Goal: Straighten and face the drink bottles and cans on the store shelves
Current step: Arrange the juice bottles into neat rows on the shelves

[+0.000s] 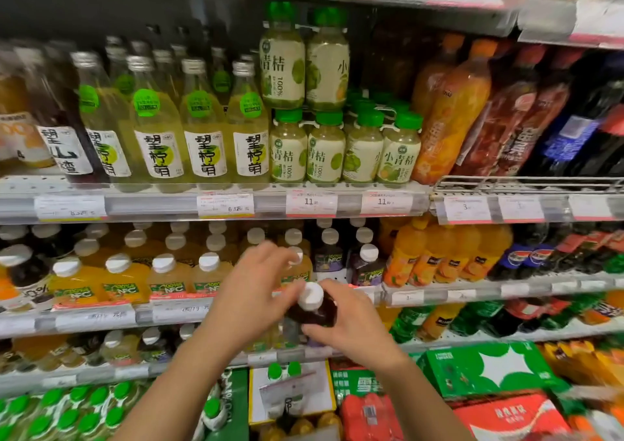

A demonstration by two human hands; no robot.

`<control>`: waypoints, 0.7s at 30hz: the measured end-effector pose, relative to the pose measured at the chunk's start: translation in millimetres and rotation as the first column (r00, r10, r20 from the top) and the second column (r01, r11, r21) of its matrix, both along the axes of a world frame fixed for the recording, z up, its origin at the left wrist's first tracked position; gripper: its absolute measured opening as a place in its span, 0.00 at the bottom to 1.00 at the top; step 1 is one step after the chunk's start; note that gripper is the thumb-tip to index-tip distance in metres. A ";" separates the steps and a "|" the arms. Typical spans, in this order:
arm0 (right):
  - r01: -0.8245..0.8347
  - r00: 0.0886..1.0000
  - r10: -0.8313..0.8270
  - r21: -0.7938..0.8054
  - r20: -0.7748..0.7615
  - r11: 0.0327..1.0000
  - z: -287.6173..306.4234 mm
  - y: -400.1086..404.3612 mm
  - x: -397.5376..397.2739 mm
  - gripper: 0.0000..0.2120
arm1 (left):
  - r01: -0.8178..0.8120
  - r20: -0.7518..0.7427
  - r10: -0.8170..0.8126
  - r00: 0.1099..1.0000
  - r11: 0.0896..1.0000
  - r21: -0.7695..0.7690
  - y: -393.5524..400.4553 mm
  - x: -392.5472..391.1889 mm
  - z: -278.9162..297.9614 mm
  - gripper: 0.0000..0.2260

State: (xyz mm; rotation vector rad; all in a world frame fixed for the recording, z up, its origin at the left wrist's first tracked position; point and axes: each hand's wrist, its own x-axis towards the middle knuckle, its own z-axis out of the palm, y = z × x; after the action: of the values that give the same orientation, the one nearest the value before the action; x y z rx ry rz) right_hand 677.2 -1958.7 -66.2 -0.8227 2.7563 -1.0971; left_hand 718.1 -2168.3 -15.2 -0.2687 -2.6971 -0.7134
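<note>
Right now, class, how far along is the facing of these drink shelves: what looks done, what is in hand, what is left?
Done: the lime-label glass bottles on the upper shelf stand upright, labels forward. In hand: both the left hand and right hand hold a dark white-capped bottle off the shelf. Left: the orange bottles at upper right lean.

A small bottle (312,307) is held between the left hand (251,292) and the right hand (351,322) at lower centre of the frame, before the middle shelf (101,315). Juice bottles (118,278) are ranged on that shelf at left. On the upper shelf (152,200), glass bottles (202,126) are set left of short bottles (344,150), some stacked; tall bottles (452,112) are placed at right. Cartons (489,369) are stacked at lower right.
</note>
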 end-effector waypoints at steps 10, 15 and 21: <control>0.185 0.980 -0.165 0.211 -0.110 0.960 20.0 20.0 -83.3 0.25 | -0.288 -0.263 0.199 0.944 0.885 -0.366 -3.7 -28.5 3.1 0.32; 0.157 0.983 -0.105 0.401 -0.150 0.902 12.6 11.6 -119.8 0.35 | -0.305 -0.279 0.211 0.937 0.882 -0.359 -6.9 -29.8 5.3 0.33; 0.091 0.990 -0.019 0.517 -0.143 0.851 -1.0 6.9 -143.4 0.37 | -0.311 -0.287 0.210 0.935 0.873 -0.375 -6.1 -29.9 5.7 0.32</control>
State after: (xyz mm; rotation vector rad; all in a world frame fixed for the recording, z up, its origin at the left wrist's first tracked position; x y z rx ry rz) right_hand 533.8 -1951.8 -67.2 -0.7566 2.9697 -0.2524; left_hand 688.2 -2174.4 -9.5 -0.0737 -2.5538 -0.0151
